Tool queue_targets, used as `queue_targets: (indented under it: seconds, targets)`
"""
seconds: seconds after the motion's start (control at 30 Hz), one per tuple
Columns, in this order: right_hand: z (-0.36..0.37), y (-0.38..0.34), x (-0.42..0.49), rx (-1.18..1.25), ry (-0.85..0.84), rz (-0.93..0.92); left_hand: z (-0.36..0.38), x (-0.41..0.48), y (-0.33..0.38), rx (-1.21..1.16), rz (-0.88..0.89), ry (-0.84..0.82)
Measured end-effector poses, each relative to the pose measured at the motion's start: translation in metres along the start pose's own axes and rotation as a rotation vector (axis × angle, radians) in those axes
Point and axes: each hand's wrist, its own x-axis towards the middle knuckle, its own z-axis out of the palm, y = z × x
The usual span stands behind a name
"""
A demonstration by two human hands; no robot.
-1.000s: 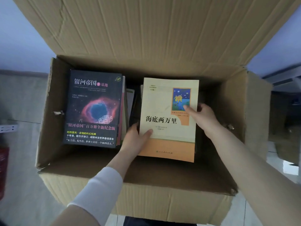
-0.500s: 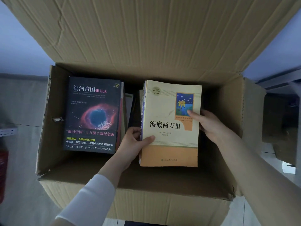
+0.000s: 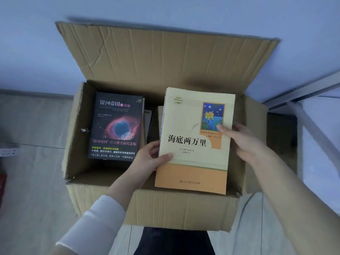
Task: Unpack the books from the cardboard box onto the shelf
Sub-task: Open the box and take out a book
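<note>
Two hands on one load: the left hand (image 3: 149,159) grips the near-left edge of the cream-and-orange book (image 3: 195,140), thumb laid across the cover, and the right hand (image 3: 244,142) clamps the right edge, thumb on the cover beside the small picture. More page edges show under that top cover along its left side, so this looks like a small stack, though I can't count it. It sits over the right half of the cardboard box (image 3: 180,208), its near corner overhanging the front wall at about 6 o'clock.

At 9 o'clock from it, the dark space-cover book (image 3: 116,126) lies flat on its own pile inside the box, untouched. A pale metal frame (image 3: 301,92) at 3 o'clock may be the shelf; I can't say for sure.

Risks, as I judge them: if that is a stack, the lower books could slide out sideways when tilted. The tall rear flap (image 3: 165,57) at 12 o'clock could catch the far edge on a steep lift.
</note>
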Motion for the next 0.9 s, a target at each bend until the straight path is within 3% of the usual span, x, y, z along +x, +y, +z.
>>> queue_targets:
  seconds: [0.2, 0.5, 0.73, 0.9]
  targets:
    - [0.023, -0.035, -0.081, -0.117, -0.106, -0.125, -0.015, -0.092, 0.006, 0.012, 0.126, 0.041]
    - [0.087, -0.040, -0.236, -0.240, -0.288, -0.335, -0.043, -0.275, -0.041, -0.154, 0.316, 0.222]
    - [0.199, -0.023, -0.377, -0.349, -0.534, -0.412, -0.109, -0.432, -0.100, -0.294, 0.430, 0.444]
    - [0.305, 0.027, -0.482, -0.460, -0.722, -0.464, -0.169, -0.549, -0.177, -0.400, 0.516, 0.631]
